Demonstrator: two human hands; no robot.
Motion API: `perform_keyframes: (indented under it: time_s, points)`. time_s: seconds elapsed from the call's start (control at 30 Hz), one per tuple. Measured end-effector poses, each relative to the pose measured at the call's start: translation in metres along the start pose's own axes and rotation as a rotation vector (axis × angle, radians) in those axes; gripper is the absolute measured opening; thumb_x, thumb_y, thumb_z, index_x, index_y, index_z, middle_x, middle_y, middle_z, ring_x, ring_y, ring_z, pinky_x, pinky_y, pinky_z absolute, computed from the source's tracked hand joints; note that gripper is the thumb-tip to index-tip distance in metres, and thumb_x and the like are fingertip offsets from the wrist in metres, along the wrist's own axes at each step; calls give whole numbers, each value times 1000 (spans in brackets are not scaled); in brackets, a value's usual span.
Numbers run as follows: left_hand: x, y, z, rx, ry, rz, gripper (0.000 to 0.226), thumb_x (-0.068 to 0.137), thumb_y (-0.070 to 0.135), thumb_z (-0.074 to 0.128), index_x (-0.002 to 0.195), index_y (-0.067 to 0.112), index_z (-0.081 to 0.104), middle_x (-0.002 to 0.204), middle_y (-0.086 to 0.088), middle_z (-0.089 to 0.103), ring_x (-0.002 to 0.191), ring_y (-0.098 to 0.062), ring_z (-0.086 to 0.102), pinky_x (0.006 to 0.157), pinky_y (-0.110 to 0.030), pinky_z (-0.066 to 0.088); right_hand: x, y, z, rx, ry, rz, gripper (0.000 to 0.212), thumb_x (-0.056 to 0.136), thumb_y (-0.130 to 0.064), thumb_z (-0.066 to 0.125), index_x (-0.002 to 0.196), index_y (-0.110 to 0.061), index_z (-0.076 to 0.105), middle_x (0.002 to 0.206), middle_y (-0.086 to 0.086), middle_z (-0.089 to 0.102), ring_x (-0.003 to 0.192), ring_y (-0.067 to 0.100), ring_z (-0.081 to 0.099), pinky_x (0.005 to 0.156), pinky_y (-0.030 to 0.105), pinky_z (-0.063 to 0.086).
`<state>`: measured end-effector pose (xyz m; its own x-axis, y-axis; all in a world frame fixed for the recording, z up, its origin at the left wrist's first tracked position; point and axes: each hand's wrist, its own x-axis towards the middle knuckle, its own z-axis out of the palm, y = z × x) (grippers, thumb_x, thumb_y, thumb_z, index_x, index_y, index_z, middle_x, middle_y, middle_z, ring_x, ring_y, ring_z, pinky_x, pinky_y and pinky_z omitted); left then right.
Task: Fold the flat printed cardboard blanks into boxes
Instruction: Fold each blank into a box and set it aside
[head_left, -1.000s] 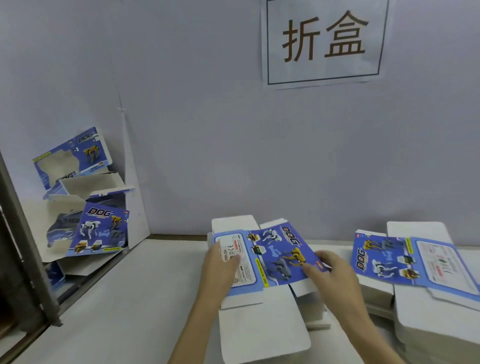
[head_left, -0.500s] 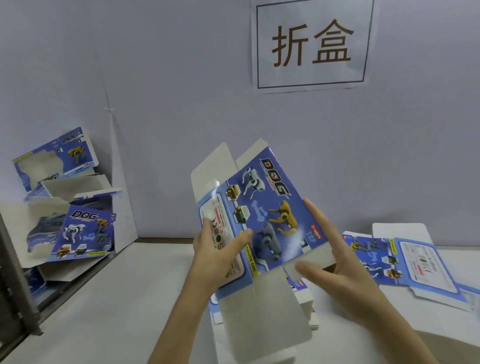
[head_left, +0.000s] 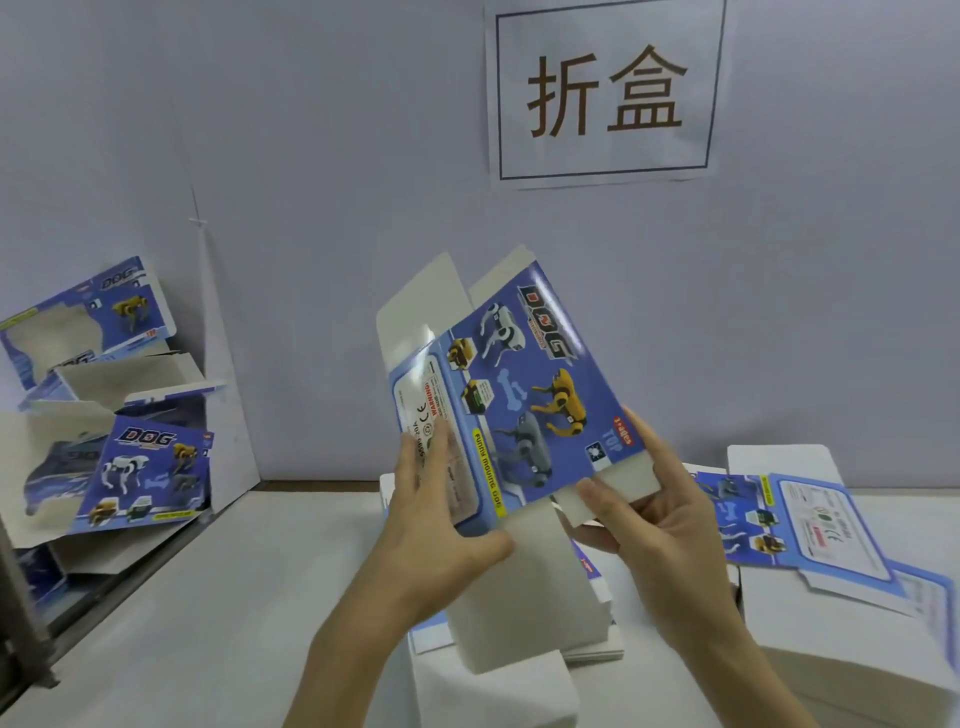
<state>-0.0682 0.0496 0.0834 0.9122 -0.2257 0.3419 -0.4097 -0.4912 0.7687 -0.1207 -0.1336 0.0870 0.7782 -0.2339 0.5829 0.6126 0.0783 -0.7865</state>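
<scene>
From the head camera, I hold one cardboard blank (head_left: 524, 410) up in the air above the worktop (head_left: 208, 597), tilted, with its blue printed face towards me. It shows the word DOG and pictures of robot dogs. White flaps stick out at its top end, and a long white panel hangs down from its lower edge.

My left grip (head_left: 436, 530) is clamped on the blank's left side: the fingers lie on the pale warning panel and the thumb reaches across under the lower edge. My right grip (head_left: 660, 525) is clamped on the small white flap at the lower right corner, thumb in front and fingers behind the printed face.

Under my hands a stack of flat blanks (head_left: 597, 639) lies on the worktop. To the right is a second stack (head_left: 810, 525), whose top sheet lies printed side up. At the far left, folded boxes (head_left: 145, 467) are heaped against the wall, some showing open white insides. A paper sign (head_left: 605, 93) with two large brown characters hangs on the wall above.
</scene>
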Motion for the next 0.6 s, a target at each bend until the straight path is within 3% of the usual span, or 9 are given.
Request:
perform_keyframes:
  time_s: [0.13, 0.27, 0.33, 0.4, 0.47, 0.53, 0.6]
  points:
    - [-2, 8, 13, 142, 145, 34, 106, 84, 23, 60, 147, 33, -26, 160, 7, -20, 147, -10, -16, 117, -30, 13, -7, 0, 13, -90, -115, -81, 47, 83, -2, 64, 115, -37, 60, 94, -9, 74, 76, 11, 71, 60, 25, 59]
    - [-4, 19, 24, 157, 322, 45, 86, 95, 23, 51, 152, 30, -12, 162, -5, 4, 148, -24, 11, 108, -37, 36, -7, -5, 9, -149, -107, -126, 49, 87, 10, 61, 112, -31, 60, 96, -11, 73, 86, 10, 71, 63, 21, 58]
    - [-6, 23, 29, 183, 390, 42, 79, 97, 22, 47, 153, 29, -9, 160, -9, 14, 140, -28, 32, 96, -32, 44, -7, -7, 7, -225, -88, -180, 43, 87, 5, 63, 106, -33, 61, 95, -19, 72, 92, 6, 69, 64, 15, 55]
    - [-7, 25, 32, 143, 397, 40, 75, 98, 18, 45, 153, 25, -5, 153, -9, 31, 115, -24, 52, 79, -14, 46, -7, -11, 9, -295, -70, -231, 38, 89, -6, 62, 102, -42, 62, 94, -28, 69, 94, 0, 66, 62, 11, 53]
    - [-7, 26, 31, 96, 370, 55, 72, 98, 17, 44, 154, 23, 0, 143, -6, 42, 93, -11, 51, 66, 3, 39, -6, -11, 9, -419, -24, -318, 32, 93, -19, 57, 99, -50, 59, 96, -35, 64, 97, -6, 63, 61, 8, 51]
    - [-9, 29, 29, 51, 306, 68, 69, 98, 18, 44, 154, 25, 4, 142, 0, 46, 86, -8, 52, 62, 6, 37, -4, -8, 5, -544, 71, -423, 29, 91, -11, 56, 100, -39, 58, 92, -36, 63, 97, -15, 58, 59, -1, 45]
    - [-10, 33, 27, 6, 248, 85, 66, 98, 18, 43, 153, 28, 8, 138, 4, 51, 87, -6, 56, 63, 3, 41, 0, -6, -1, -644, 154, -497, 41, 86, -6, 56, 121, -27, 50, 110, -28, 56, 100, -16, 54, 63, -6, 41]
